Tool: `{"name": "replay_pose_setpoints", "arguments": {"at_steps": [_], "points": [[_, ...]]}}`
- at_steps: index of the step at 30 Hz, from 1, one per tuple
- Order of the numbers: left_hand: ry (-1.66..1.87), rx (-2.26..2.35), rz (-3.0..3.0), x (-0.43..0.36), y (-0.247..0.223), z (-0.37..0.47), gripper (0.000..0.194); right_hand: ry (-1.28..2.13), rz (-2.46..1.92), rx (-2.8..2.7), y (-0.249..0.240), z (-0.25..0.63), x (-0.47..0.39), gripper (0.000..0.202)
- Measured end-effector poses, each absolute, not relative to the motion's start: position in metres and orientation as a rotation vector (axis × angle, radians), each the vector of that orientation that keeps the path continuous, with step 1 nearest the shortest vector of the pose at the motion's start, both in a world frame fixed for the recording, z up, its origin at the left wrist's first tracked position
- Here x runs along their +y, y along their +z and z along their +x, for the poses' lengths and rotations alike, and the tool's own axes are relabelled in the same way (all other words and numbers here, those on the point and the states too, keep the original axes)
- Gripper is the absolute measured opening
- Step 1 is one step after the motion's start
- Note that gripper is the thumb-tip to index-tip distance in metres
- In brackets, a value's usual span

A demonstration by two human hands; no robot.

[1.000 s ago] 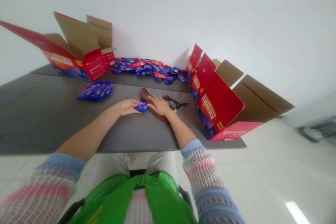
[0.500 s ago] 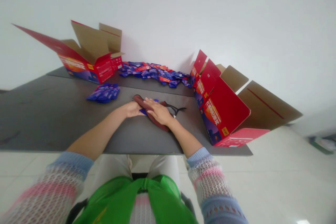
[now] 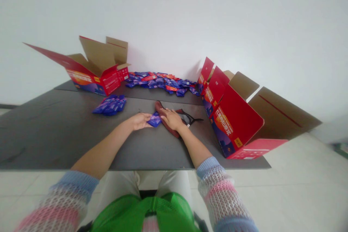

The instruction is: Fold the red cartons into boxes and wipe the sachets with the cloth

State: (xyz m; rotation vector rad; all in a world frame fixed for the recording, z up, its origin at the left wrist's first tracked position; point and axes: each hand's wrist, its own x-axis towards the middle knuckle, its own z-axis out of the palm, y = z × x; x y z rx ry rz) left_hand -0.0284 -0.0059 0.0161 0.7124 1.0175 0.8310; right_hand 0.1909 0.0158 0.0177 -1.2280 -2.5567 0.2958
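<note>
My left hand [image 3: 140, 121] pinches the left edge of a small blue-purple packet [image 3: 154, 120] just above the grey table [image 3: 141, 152]. Beside the packet's right end lies a long brown, curved object [image 3: 170, 130], which I cannot name. My right hand [image 3: 172, 119] rests on it, fingers closed over its top. Under and right of that hand is a dark item with black straps [image 3: 192, 119]. A small stack of blue packets [image 3: 110, 104] lies to the left of my left hand.
A long heap of blue and red packets [image 3: 163, 81] lies along the wall. An open red carton [image 3: 92, 79] stands at the back left. Open red cartons [image 3: 231, 123] line the right side.
My left hand has drawn slightly apart from my right, so more of the packet shows. The brown object and my right hand sit further right in view. The camera view has shifted.
</note>
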Motion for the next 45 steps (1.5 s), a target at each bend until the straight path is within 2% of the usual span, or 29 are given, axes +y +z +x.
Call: {"name": "replay_pose_setpoints", "arguments": {"at_steps": [11, 17, 24, 36, 45], "points": [[0.820, 1.017, 0.773, -0.011, 0.028, -0.018, 0.024, 0.344, -0.720, -2.629, 0.022, 0.171, -0.023, 0.055], [0.825, 1.028, 0.748, -0.009, 0.023, -0.023, 0.024, 0.392, -0.794, -2.621, 0.011, 0.175, -0.003, 0.052], [0.821, 1.066, 0.643, -0.007, 0.024, -0.025, 0.021, 0.301, -1.110, -2.581, 0.017, 0.194, 0.011, 0.051], [0.842, 1.075, 0.698, -0.007, 0.023, -0.020, 0.023, 0.341, -0.882, -2.645, 0.032, 0.178, -0.029, 0.054], [0.846, 1.064, 0.661, -0.012, 0.027, -0.023, 0.021, 0.327, -0.956, -2.628, 0.017, 0.193, 0.008, 0.051]]}}
